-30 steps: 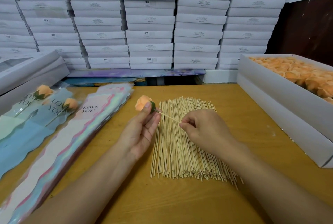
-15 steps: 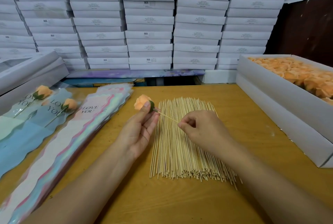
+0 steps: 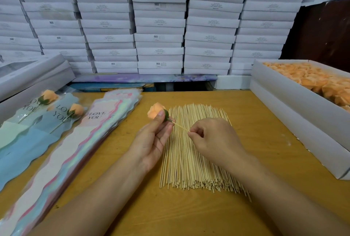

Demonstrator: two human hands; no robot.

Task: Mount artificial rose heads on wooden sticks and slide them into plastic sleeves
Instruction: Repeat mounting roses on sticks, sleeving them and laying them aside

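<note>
Mounting: left hand (image 3: pixel 151 141) fingers (image 3: pixel 161 120) pinch the peach fabric rose head (image 3: pixel 155 112) steady above the desk (image 3: pixel 246 122), while right hand (image 3: pixel 212 141) fingertips grip the thin wooden stick (image 3: pixel 180 127) close behind, apparently for pushing control.

The box of rose heads (image 3: pixel 310 82) runs off the right edge.

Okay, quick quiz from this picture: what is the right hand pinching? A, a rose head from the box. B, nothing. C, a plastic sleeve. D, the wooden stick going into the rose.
D: the right hand pinches the wooden stick, whose far end meets the rose head held by the left hand.
</note>
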